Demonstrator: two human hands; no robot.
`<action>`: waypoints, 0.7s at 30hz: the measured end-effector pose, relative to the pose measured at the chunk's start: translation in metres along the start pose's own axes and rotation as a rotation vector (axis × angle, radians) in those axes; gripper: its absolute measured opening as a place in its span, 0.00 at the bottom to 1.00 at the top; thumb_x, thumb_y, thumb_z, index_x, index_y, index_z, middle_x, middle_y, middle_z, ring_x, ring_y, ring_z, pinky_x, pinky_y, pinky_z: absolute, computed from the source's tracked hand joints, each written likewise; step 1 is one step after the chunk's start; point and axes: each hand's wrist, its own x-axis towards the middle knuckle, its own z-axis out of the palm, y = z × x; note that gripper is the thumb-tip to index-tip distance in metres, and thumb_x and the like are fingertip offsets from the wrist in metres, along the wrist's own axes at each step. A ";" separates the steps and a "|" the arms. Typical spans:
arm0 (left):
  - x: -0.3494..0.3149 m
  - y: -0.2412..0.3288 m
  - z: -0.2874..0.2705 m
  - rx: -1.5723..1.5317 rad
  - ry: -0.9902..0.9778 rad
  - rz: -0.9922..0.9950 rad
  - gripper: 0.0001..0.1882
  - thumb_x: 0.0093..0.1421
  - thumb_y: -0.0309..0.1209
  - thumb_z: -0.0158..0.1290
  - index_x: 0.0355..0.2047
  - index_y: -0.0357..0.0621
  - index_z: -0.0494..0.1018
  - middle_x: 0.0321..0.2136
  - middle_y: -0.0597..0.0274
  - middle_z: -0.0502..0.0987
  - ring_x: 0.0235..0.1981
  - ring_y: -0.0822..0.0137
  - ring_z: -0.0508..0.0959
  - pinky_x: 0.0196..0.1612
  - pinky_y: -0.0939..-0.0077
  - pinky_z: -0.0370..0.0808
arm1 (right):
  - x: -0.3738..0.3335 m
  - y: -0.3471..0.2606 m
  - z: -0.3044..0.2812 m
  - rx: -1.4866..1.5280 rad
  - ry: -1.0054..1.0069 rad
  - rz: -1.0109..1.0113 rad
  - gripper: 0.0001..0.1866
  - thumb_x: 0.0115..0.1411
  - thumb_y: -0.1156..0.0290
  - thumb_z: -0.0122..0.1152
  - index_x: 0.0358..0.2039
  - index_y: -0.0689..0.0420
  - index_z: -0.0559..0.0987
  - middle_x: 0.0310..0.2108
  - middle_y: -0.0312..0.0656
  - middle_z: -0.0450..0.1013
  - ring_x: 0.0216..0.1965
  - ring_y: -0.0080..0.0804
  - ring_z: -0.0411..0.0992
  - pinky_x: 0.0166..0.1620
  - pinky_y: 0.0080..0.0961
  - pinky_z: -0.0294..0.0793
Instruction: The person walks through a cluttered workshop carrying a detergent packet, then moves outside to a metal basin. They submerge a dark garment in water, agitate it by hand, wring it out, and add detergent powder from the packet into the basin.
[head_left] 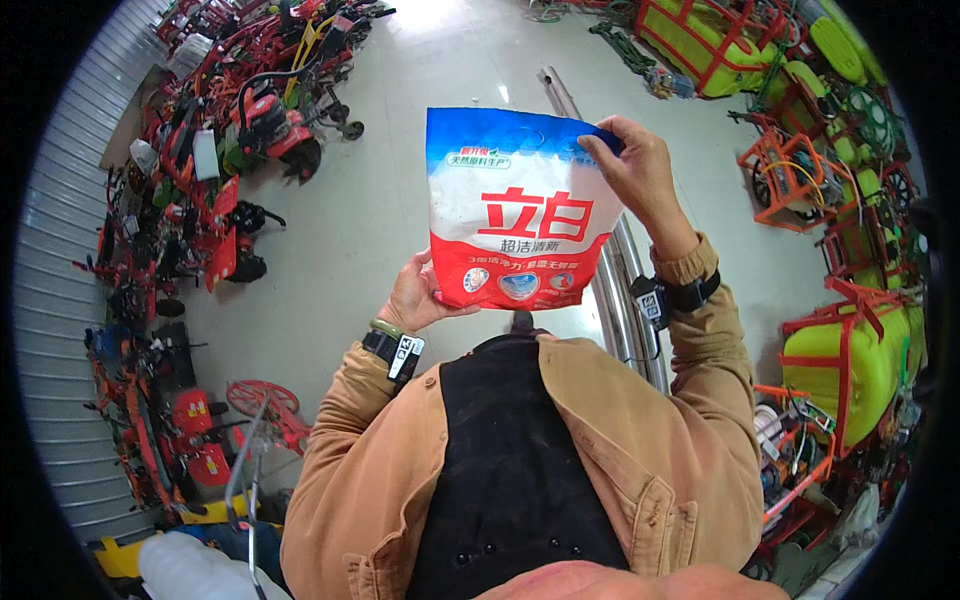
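Held a blue, white and red packet [522, 210] between right hand [640, 168] and left hand [408, 298].

Pinched the upper right corner narrowly in the right hand; gripped the lower left corner in the left, partly out of sight. Lay down and left from the right grip, up and right from the left; touched both alike, with no clearly longer axis.

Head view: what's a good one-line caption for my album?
Left hand below, right hand above: a blue, white and red bag held over a pale floor, machinery either side.
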 end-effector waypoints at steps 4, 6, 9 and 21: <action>0.056 0.056 -0.020 0.022 -0.023 0.106 0.43 0.60 0.60 0.49 0.65 0.45 0.56 0.64 0.49 0.61 0.62 0.45 0.64 0.56 0.34 0.67 | 0.098 0.070 0.051 0.012 -0.130 0.333 0.14 0.56 0.63 0.68 0.34 0.61 0.83 0.27 0.46 0.80 0.25 0.31 0.77 0.31 0.26 0.76; 0.091 0.098 -0.034 0.158 -0.082 0.191 0.43 0.58 0.57 0.55 0.65 0.45 0.56 0.63 0.50 0.62 0.62 0.47 0.65 0.56 0.36 0.68 | 0.163 0.102 0.089 0.015 -0.154 0.213 0.14 0.56 0.63 0.68 0.34 0.62 0.83 0.27 0.47 0.80 0.24 0.31 0.77 0.31 0.27 0.76; 0.135 0.170 -0.043 0.326 0.075 0.324 0.30 0.61 0.40 0.58 0.61 0.46 0.62 0.57 0.56 0.70 0.53 0.57 0.75 0.52 0.50 0.76 | 0.262 0.135 0.151 0.025 -0.188 0.078 0.16 0.55 0.62 0.68 0.34 0.63 0.83 0.26 0.47 0.80 0.23 0.33 0.78 0.30 0.27 0.76; 0.369 0.538 -0.059 0.488 0.012 0.341 0.12 0.65 0.33 0.54 0.45 0.42 0.76 0.39 0.62 0.80 0.38 0.66 0.80 0.43 0.61 0.82 | 0.524 0.304 0.270 0.232 0.084 0.386 0.35 0.56 0.53 0.68 0.58 0.59 0.69 0.50 0.42 0.72 0.41 0.24 0.70 0.43 0.24 0.71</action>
